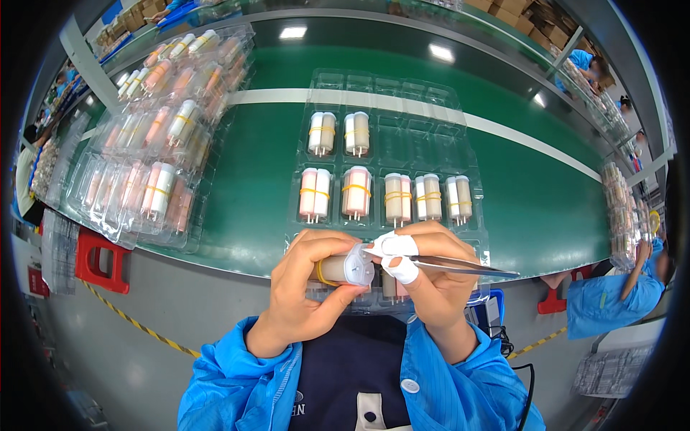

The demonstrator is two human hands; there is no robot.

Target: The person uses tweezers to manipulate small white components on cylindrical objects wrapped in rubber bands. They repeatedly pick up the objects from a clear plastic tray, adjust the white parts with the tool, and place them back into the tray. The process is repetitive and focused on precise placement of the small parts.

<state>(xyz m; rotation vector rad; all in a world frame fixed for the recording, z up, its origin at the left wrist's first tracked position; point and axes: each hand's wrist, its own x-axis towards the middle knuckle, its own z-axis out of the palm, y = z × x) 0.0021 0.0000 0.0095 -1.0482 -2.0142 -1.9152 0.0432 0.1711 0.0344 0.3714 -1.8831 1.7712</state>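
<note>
My left hand (305, 287) is wrapped round a pair of cylinders (355, 266) bound with a yellow rubber band. Their pale end caps face right, with small metal pins on them. In my right hand (435, 269) I grip metal tweezers (471, 266), whose pointed tip is close to the caps; whether it touches them I cannot tell. White coverings (397, 246) wrap my right thumb and a finger. Just beyond my hands lies a clear plastic tray (413, 136). Several banded pairs (356, 191) in cream, pink and beige stand in its pockets, pins toward me.
Stacked clear trays (136, 161) full of similar cylinders rise at the left of the green table (251, 151). More filled trays (624, 208) stand at the far right, by a co-worker in blue (618, 287). A red stool (103, 260) stands on the floor at left.
</note>
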